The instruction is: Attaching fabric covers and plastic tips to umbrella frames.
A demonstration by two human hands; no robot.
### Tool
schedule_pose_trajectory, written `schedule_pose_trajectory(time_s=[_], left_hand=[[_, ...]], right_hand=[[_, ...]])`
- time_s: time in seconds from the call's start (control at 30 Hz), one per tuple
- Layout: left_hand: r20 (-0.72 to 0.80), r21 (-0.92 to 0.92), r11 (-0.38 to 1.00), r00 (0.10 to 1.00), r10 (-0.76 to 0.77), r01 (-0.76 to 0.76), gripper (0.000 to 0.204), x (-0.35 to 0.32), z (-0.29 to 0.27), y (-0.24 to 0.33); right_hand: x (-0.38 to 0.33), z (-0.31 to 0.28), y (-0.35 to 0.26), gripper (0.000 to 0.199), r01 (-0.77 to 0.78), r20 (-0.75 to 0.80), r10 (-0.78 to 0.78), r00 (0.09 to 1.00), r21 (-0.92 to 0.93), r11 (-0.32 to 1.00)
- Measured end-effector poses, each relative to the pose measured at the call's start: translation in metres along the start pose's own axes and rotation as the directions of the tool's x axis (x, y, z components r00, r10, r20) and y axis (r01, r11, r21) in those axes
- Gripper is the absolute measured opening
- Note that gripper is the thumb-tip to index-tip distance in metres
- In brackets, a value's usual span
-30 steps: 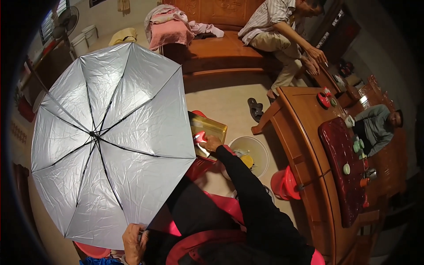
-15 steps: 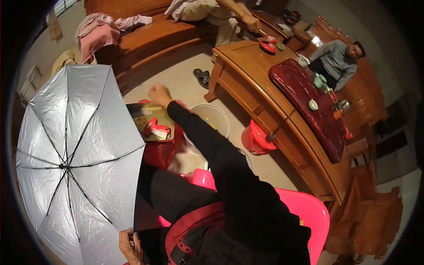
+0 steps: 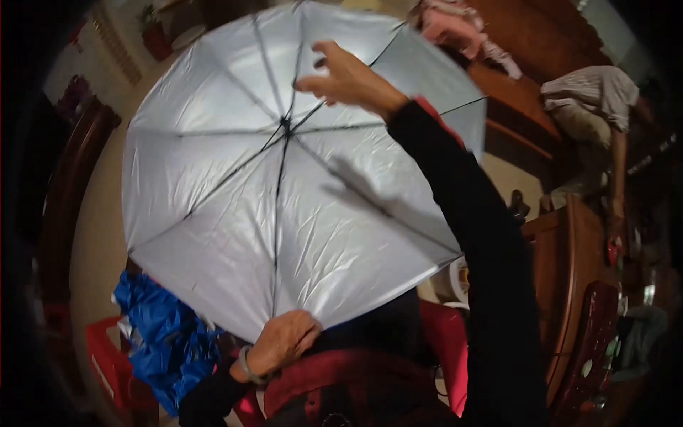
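Observation:
An opened umbrella (image 3: 356, 263) with a silver lining and dark ribs spreads in front of me, its ribbed side toward me. The ribs meet at a dark hub (image 3: 286, 127). At its near edge my left hand (image 3: 281, 343) is closed on the rim of the canopy, close to a rib end. My right hand (image 3: 352, 80) is over the far part of the canopy, slightly blurred, with thumb and fingers apart and nothing in them. It seems raised above the cloth, and a shadow lies on the lining below it.
Crumpled blue sheeting (image 3: 167, 349) lies at my left, by a red box-like thing (image 3: 107, 356). A pink plastic piece (image 3: 445, 349) is at my right. Beyond are a wooden bench with pink clothes (image 3: 448, 28), a wooden table (image 3: 562, 263) and another person (image 3: 590, 107).
My view has turned left, bringing the umbrella to the middle. My right hand has gone from near the tray to over the canopy, its fingers now apart. The left still grips the rim.

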State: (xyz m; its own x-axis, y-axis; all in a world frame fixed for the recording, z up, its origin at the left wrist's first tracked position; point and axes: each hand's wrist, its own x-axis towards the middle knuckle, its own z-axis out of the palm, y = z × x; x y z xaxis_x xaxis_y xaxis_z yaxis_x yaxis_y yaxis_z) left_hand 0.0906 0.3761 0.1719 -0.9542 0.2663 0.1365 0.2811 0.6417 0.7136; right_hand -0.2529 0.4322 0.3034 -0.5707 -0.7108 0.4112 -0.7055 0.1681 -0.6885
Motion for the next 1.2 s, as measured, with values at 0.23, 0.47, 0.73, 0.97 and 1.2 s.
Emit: schedule_pose_trajectory(time_s=[0.23,0.47,0.73,0.97,1.2], left_hand=[[-0.093,-0.116,0.991,0.992,-0.083,0.072,0.006,0.017,0.030,-0.004],[0.137,-0.114,0.991,0.989,-0.058,0.074,0.010,0.007,0.044,-0.017],[0.088,-0.260,0.966,0.995,0.044,-0.019,0.013,0.003,0.024,-0.006],[-0.187,-0.843,0.535,0.905,-0.383,0.052,0.025,-0.022,-0.045,-0.046],[-0.255,-0.965,0.145,0.904,-0.342,-0.217,0.036,-0.017,-0.073,0.009]], right_hand=[[0.082,0.037,-0.031,0.048,-0.144,0.096,0.124,0.988,0.250,0.958],[0.085,0.043,-0.062,0.024,-0.166,0.260,0.082,0.962,0.322,0.932],[0.066,0.029,-0.091,0.012,-0.001,0.023,-0.001,1.000,0.096,0.995],[0.034,0.051,-0.111,0.018,0.439,-0.240,-0.550,0.800,-0.392,0.809],[0.000,0.028,-0.130,0.023,0.408,-0.110,-0.791,0.601,-0.809,0.422]])
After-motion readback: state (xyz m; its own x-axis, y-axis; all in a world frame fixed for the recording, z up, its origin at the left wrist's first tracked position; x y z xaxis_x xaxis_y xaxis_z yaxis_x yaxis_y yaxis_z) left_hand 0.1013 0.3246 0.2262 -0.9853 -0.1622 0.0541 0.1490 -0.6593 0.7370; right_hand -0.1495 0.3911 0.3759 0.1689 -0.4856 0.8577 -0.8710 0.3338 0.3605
